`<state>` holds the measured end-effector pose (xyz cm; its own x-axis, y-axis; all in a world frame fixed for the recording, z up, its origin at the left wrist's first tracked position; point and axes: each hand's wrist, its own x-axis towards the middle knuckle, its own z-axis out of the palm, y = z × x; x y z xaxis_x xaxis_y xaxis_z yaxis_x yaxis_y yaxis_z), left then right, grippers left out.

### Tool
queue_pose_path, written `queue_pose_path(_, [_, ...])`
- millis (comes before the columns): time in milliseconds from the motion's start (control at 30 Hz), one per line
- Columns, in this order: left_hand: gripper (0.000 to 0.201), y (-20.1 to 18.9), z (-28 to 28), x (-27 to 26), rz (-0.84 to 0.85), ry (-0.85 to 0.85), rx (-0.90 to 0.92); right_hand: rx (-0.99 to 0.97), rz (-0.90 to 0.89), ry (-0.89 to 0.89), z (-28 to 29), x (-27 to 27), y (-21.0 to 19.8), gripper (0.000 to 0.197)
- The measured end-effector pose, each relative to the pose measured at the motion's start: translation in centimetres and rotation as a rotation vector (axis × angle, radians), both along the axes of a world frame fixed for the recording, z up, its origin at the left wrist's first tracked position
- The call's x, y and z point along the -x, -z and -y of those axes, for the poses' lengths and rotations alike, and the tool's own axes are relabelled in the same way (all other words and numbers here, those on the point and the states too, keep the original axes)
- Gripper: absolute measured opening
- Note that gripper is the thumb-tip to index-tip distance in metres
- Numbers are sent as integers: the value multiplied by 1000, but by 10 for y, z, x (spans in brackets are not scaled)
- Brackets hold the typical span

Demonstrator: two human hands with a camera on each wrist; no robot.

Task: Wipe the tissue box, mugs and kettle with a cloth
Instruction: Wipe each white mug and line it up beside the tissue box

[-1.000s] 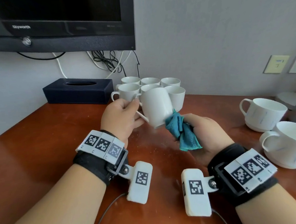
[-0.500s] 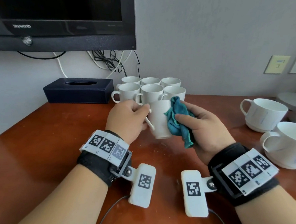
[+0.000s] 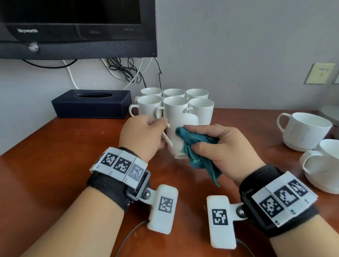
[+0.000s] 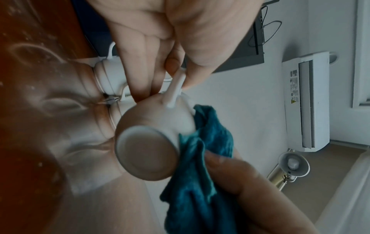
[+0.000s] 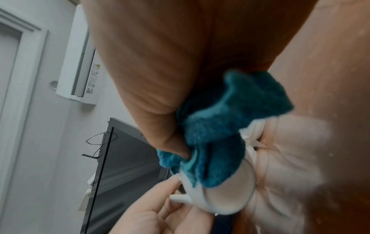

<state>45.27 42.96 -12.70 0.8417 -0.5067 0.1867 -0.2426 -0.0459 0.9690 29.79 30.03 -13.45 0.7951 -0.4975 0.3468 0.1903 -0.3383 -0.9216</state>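
Observation:
My left hand (image 3: 145, 134) grips a white mug (image 3: 177, 141) by its handle and holds it just above the wooden table. The left wrist view shows my thumb and fingers (image 4: 140, 66) pinching the handle, with the mug's base (image 4: 147, 152) facing the camera. My right hand (image 3: 220, 147) holds a teal cloth (image 3: 198, 152) bunched against the mug's right side, also seen as the cloth (image 5: 218, 134) over the mug (image 5: 230, 194). A dark blue tissue box (image 3: 91, 103) stands at the back left. A cluster of several white mugs (image 3: 174, 102) stands right behind the held mug.
Two wide white cups (image 3: 305, 131) (image 3: 335, 165) stand at the right, with a grey object (image 3: 338, 112) at the frame edge behind them. A television (image 3: 65, 25) hangs over the tissue box with cables (image 3: 128, 71) dangling. Wall sockets (image 3: 319, 73) are at the far right.
The held mug has gone from tilted to nearly upright and lower. My right hand with the cloth has moved from under the mug up onto its side and across it.

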Motion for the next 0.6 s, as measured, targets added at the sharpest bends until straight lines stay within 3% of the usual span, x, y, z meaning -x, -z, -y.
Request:
queue_pose_path(133, [20, -2, -1, 0, -159, -5, 103, -92, 30, 96, 8, 1, 4, 50])
queue_pose_path(233, [22, -4, -1, 3, -231, 72, 150, -279, 89, 148, 15, 0, 6, 41])
queue_pose_path(400, [25, -3, 2, 5, -191, 163, 133, -434, 95, 116, 12, 3, 1, 35])
queue_pose_path(600, [25, -1, 0, 0, -128, 155, 138, -450, 96, 74, 4, 5, -5, 33])
